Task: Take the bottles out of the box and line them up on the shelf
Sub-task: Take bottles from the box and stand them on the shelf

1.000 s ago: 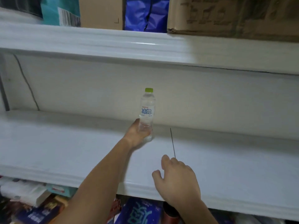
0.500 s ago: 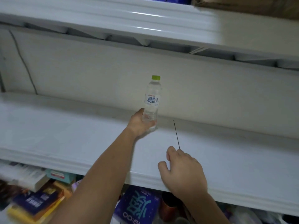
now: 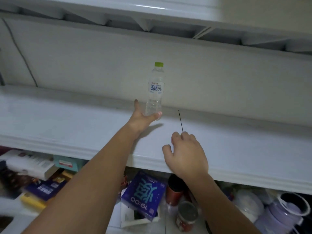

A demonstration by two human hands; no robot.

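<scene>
My left grip [image 3: 141, 117] sat loosely round bottle [image 3: 155, 88] base on shelf [image 3: 67, 122], one digit lifted; right grip [image 3: 185, 156] empty, relaxed. Judged bottle light, slick, thin-walled, tippy: best held mid-body

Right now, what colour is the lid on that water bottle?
The cap is lime green. The head view shows it clearly, on top of the clear bottle.
</scene>
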